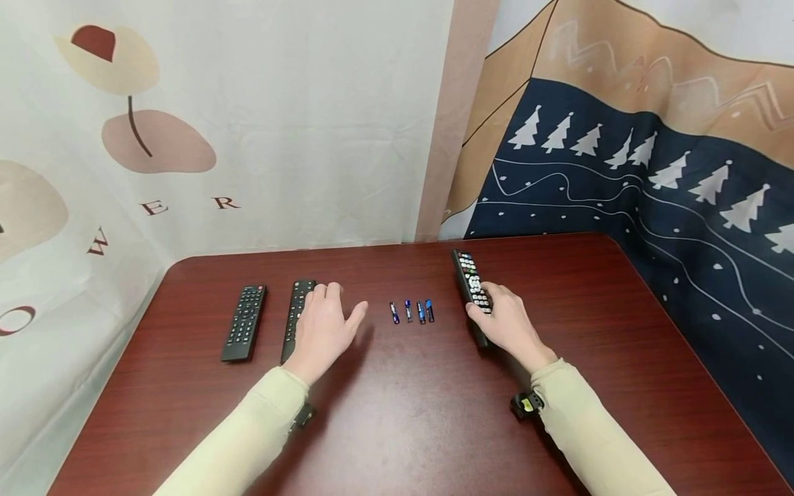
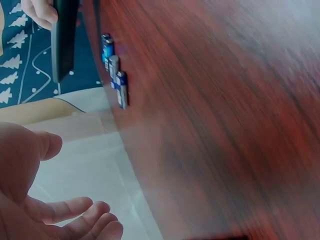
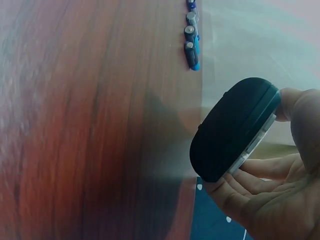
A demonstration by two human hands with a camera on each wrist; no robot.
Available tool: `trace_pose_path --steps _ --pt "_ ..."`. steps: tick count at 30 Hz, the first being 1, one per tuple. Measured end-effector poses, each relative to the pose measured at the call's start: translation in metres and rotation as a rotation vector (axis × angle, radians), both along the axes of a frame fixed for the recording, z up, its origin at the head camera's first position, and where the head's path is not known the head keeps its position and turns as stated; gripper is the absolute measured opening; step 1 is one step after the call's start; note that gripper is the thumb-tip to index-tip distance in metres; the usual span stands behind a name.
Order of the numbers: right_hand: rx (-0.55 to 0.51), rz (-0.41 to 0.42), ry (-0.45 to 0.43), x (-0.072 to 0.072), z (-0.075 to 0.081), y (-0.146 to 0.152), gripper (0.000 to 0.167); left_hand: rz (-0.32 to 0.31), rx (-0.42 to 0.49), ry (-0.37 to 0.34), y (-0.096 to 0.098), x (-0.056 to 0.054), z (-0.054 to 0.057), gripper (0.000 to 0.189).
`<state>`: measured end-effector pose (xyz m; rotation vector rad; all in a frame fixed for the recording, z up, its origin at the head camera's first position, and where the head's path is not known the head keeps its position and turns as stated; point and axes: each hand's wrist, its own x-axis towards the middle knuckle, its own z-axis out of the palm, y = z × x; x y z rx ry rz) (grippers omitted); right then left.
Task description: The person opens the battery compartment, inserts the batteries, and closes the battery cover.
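Note:
My right hand point(image 1: 505, 320) grips a black remote control point(image 1: 466, 272) with white buttons, its thumb and fingers on either side. In the right wrist view the remote's rounded black end point(image 3: 232, 130) is tilted and held above the table. My left hand point(image 1: 322, 324) hovers over a second black remote point(image 1: 298, 306) and covers part of it; in the left wrist view its fingers point(image 2: 82, 215) are loosely bent and hold nothing. A third black remote point(image 1: 245, 322) lies farther left. Between the hands several small blue and silver batteries point(image 1: 420, 312) lie in a row.
The reddish-brown wooden table point(image 1: 409, 413) has its far edge against a pale printed curtain point(image 1: 322, 138). At the right hangs a dark blue cloth point(image 1: 620, 179) with white trees.

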<state>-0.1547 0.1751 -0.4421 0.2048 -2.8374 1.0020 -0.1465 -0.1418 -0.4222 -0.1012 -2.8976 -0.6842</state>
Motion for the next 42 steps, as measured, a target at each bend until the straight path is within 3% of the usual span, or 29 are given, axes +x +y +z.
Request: trace_pose_path --steps 7,16,20,24,31,42 --pt "-0.034 -0.006 0.037 0.004 -0.001 -0.007 0.05 -0.014 0.038 0.003 0.009 0.007 0.005 0.054" --pt "-0.102 0.001 0.023 0.009 -0.001 -0.018 0.048 -0.042 0.169 0.027 0.02 0.015 0.008 0.048" --pt "-0.11 0.009 0.025 0.011 0.0 -0.021 0.048 -0.041 0.211 -0.004 0.027 0.02 0.008 0.048" --pt "-0.115 0.012 0.038 0.012 0.001 -0.024 0.048 -0.038 0.235 -0.018 0.036 0.026 0.008 0.047" --pt "-0.137 0.02 0.042 0.013 -0.001 -0.027 0.047 -0.06 0.254 0.024 0.05 0.036 0.008 0.043" --pt "-0.323 0.02 -0.073 0.016 0.004 -0.038 0.046 -0.096 0.303 0.065 0.073 0.047 0.006 0.038"
